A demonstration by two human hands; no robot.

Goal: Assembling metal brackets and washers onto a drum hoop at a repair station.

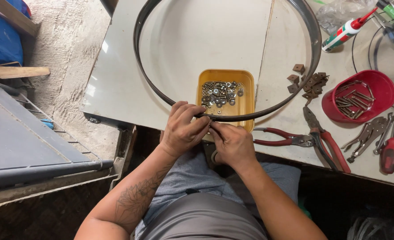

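Note:
A large dark metal hoop [310,35] lies on the white table [130,80], its near arc passing over a yellow tray [248,95] of bolts, nuts and washers. My left hand [184,131] pinches the hoop's near edge from the left. My right hand [232,142] meets it from the right, fingertips closed on the same spot of the band. Whatever small part sits between the fingers is hidden.
Red-handled pliers [286,138] and a second pair [326,142] lie right of my hands. A red bowl [379,86] holds bolts. Small brown square plates [310,82], locking pliers [366,133], screwdrivers [390,153] and a sealant tube [343,33] are further right. The table edge drops off at left.

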